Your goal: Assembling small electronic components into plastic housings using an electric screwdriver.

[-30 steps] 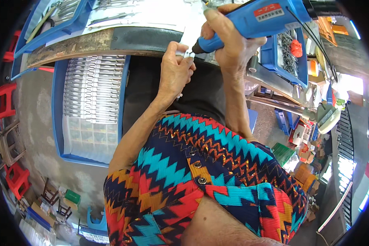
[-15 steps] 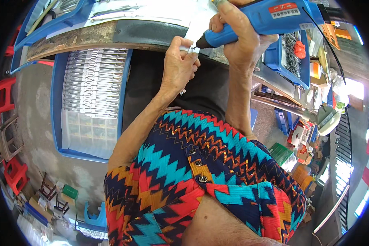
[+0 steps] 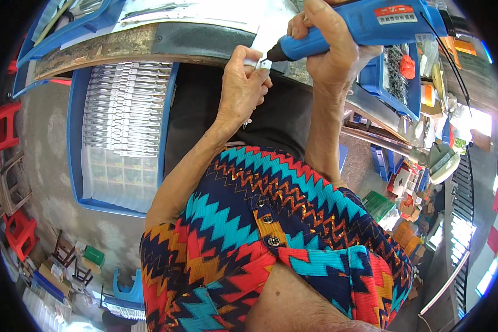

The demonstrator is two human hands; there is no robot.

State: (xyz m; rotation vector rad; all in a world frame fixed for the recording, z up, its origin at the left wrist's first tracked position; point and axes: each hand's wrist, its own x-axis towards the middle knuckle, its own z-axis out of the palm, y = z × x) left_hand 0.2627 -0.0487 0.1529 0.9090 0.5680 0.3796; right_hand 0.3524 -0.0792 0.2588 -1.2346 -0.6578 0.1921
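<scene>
My left hand (image 3: 242, 86) pinches a small white-and-silver metal part (image 3: 264, 64) between thumb and fingers at the workbench's front edge. The rest of that part is hidden by my fingers, though a thin end shows below the palm. My right hand (image 3: 333, 55) is wrapped around a blue electric screwdriver (image 3: 365, 25) with a black nose. It lies almost level, its nose pointing left and its thin bit right beside the metal part; whether the two touch I cannot tell.
Left of my lap, a blue tray (image 3: 72, 149) holds rows of slim metal parts (image 3: 127, 105). More metal pieces lie on the white bench top (image 3: 205, 14). A blue bin (image 3: 373, 77) with small dark pieces and a red bundle (image 3: 407, 66) stands at right. A cable (image 3: 448, 55) hangs from the screwdriver's rear.
The screwdriver and my right hand have shifted slightly right, drawing the nose back from the metal part. More of the part's white face shows. My left hand stays nearly in place.
</scene>
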